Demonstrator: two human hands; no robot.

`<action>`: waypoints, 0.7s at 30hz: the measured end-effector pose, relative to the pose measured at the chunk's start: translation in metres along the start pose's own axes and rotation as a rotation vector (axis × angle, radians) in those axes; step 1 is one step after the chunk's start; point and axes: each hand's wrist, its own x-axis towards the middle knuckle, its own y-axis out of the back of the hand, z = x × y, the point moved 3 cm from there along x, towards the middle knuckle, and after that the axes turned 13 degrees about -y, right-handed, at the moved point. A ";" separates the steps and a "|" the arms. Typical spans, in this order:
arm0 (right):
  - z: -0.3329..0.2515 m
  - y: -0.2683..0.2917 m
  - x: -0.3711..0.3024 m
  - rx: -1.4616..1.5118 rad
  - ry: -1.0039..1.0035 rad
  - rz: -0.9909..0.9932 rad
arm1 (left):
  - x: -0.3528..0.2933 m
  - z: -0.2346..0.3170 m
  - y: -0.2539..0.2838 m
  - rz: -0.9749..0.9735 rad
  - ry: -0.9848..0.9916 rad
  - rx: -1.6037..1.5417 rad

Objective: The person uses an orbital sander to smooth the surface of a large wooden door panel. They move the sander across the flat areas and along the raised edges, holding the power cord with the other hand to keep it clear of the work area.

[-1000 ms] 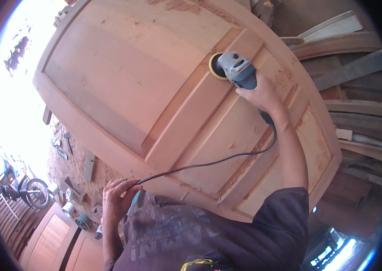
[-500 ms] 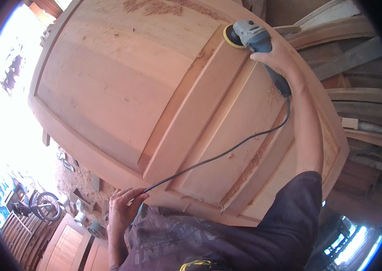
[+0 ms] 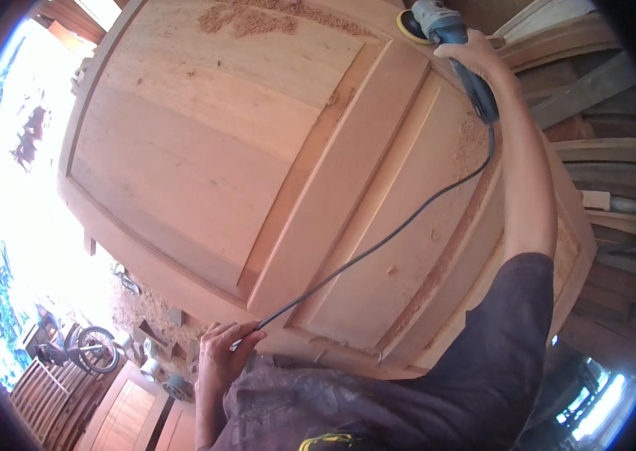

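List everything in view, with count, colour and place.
Panelled wooden door: one, reddish-brown, centre
Shavings: many, tan, mostly far end of door
Power sander: one, grey and black, top right
Cord: one, black, across door
Timbers: several, brown, right
Motorcycle: one, dark, lower left
Slats: several, brown, lower left
Floor clutter: several, mixed, left, unclear
Shirt: one, dark, bottom
Right hand: one, bare, gripping sander
Left hand: one, bare, holding cord

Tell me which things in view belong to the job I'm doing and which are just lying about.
In the job:
- power tool, in your right hand
- black cord, in your left hand
- panelled wooden door

Apparently just lying about:
- motorcycle, lower left
- smaller panels, lower left
- curved wood pieces, right
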 end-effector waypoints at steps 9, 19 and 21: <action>-0.001 -0.029 -0.179 0.326 -0.057 -0.058 | -0.098 -0.037 0.018 0.088 0.091 0.058; -0.068 -0.153 -0.481 -0.012 0.266 -0.577 | -0.175 -0.048 0.022 0.219 0.067 0.055; -0.082 -0.173 -0.521 -0.087 0.339 -0.606 | -0.183 -0.053 0.016 0.253 0.066 0.040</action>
